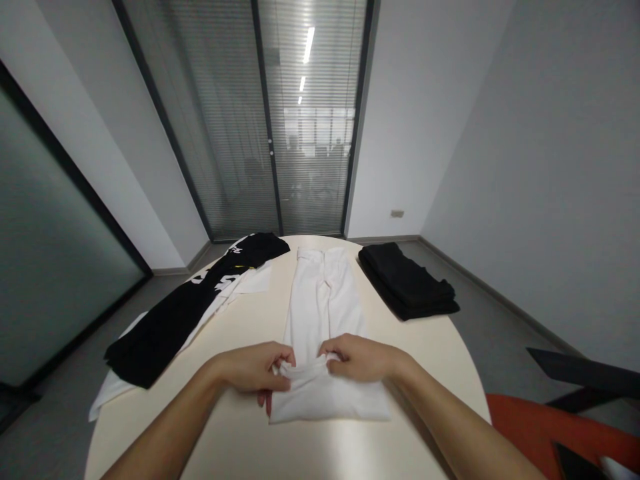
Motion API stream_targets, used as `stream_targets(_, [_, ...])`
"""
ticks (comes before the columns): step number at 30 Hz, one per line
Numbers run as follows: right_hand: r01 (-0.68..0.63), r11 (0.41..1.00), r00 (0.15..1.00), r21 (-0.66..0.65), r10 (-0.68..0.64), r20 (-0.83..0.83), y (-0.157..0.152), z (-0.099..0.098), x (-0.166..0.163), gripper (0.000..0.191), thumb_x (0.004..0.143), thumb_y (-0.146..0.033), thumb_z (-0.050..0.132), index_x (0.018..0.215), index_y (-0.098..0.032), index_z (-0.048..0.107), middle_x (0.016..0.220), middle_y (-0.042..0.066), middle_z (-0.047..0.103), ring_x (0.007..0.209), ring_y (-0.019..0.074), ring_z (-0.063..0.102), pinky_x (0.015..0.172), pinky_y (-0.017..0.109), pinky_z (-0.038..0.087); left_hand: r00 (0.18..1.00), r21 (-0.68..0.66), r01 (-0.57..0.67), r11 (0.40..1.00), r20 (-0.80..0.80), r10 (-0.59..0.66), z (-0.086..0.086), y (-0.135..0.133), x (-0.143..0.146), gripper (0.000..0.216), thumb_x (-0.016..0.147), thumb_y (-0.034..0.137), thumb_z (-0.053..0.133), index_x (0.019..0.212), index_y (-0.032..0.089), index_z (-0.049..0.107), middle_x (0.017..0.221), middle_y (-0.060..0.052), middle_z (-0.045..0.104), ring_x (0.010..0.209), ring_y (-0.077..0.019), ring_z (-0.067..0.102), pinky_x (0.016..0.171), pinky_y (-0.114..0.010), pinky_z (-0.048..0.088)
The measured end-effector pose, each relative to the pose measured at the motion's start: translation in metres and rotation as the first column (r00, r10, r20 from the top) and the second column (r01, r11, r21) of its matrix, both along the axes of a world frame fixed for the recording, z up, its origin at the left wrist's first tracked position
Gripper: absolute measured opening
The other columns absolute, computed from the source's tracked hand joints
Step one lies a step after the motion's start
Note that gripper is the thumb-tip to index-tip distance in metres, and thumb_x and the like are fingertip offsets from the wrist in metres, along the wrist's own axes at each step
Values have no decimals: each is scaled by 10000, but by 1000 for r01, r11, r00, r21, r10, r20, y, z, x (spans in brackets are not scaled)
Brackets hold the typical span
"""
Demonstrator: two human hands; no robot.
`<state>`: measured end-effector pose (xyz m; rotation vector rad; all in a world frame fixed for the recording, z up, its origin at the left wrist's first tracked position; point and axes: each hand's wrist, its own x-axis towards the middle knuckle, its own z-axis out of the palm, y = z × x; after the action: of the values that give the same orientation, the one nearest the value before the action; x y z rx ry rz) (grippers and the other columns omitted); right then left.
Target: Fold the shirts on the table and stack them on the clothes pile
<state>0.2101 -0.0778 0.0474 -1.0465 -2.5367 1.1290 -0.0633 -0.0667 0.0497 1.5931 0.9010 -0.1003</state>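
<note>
White pants [327, 293] lie lengthwise on the table, waistband at the far end, the near end of the legs folded up over itself. My left hand [260, 370] pinches the left side of the folded-over edge, some of its fingers reaching down beside the fabric. On the right part of the same edge, my right hand [357, 358] is closed with thumb and fingers gripping the cloth. The pants' fold rests flat near the table's front.
The round cream table [240, 440] also bears black and white shirts [175, 307] on the left and a stack of folded black clothes [405, 280] at the right. A red chair [560, 433] stands by its right edge. Beyond is a glass door [315, 133].
</note>
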Motion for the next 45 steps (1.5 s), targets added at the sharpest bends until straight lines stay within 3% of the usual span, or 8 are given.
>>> stream_targets(4, [-105, 986, 994, -133, 105, -11, -14, 5, -3, 292, 796, -136, 533, 1035, -151, 700, 858, 10, 663, 717, 119, 544, 624, 203, 378, 988, -128, 154, 980, 15, -153, 12, -4, -6, 452, 753, 480, 757, 999, 197, 505, 587, 43, 590, 459, -129, 527, 447, -199, 363])
stream_targets(8, [74, 997, 996, 31, -73, -50, -11, 19, 0, 273, 827, -145, 499, 1010, -163, 701, 759, -9, 634, 652, 117, 523, 607, 214, 362, 964, 201, -143, 969, 249, 90, 12, -1, 4, 345, 825, 452, 694, 958, 166, 556, 708, 27, 587, 601, -104, 524, 534, -187, 355])
stream_targets(12, [313, 900, 948, 302, -279, -152, 17, 17, 5, 281, 879, -142, 460, 1029, -176, 695, 914, 40, 700, 813, 163, 614, 744, 251, 419, 820, 470, -555, 687, 451, 354, -13, 15, 25, 284, 924, 422, 549, 1053, 170, 570, 860, -16, 618, 741, -141, 568, 650, -229, 424])
stream_targets(17, [378, 832, 926, 407, -351, -142, 50, -18, 9, 322, 914, -158, 446, 1130, -167, 684, 1119, 98, 705, 1030, 207, 635, 902, 295, 430, 813, 690, -564, 453, 371, 448, -44, 38, 32, 306, 913, 329, 533, 1173, 171, 564, 944, -48, 660, 802, -173, 618, 752, -276, 459])
stream_targets(26, [259, 949, 966, 178, -257, -36, 25, -7, 10, 303, 828, -144, 501, 1030, -164, 726, 791, 17, 676, 679, 138, 556, 672, 233, 387, 963, 673, -222, 706, 37, 267, -3, 10, 23, 184, 808, 329, 596, 840, 161, 664, 694, 2, 602, 648, -152, 533, 581, -242, 327])
stream_targets(34, [25, 1000, 1000, -16, -26, -4, -18, 7, 6, 293, 812, -155, 527, 1025, -190, 726, 782, -7, 658, 658, 119, 537, 612, 215, 361, 994, 182, 78, 980, -93, -61, 27, -19, 7, 161, 758, 278, 607, 885, 179, 605, 666, 16, 615, 538, -146, 568, 500, -219, 367])
stream_targets(38, [177, 981, 983, 82, -173, -55, -10, 30, 6, 266, 822, -147, 512, 983, -181, 722, 683, -27, 590, 600, 107, 480, 576, 215, 325, 991, 333, -107, 937, 113, 73, 35, -11, 8, 210, 815, 357, 635, 874, 157, 613, 714, 7, 604, 634, -135, 542, 564, -214, 371])
stream_targets(45, [223, 905, 973, 362, -184, -139, 56, 23, 6, 307, 881, -140, 466, 1075, -169, 702, 1043, 71, 714, 931, 187, 636, 848, 281, 438, 772, 466, -621, 630, 503, 389, -9, 31, 26, 265, 894, 399, 567, 975, 153, 624, 916, -54, 677, 818, -180, 600, 703, -249, 441])
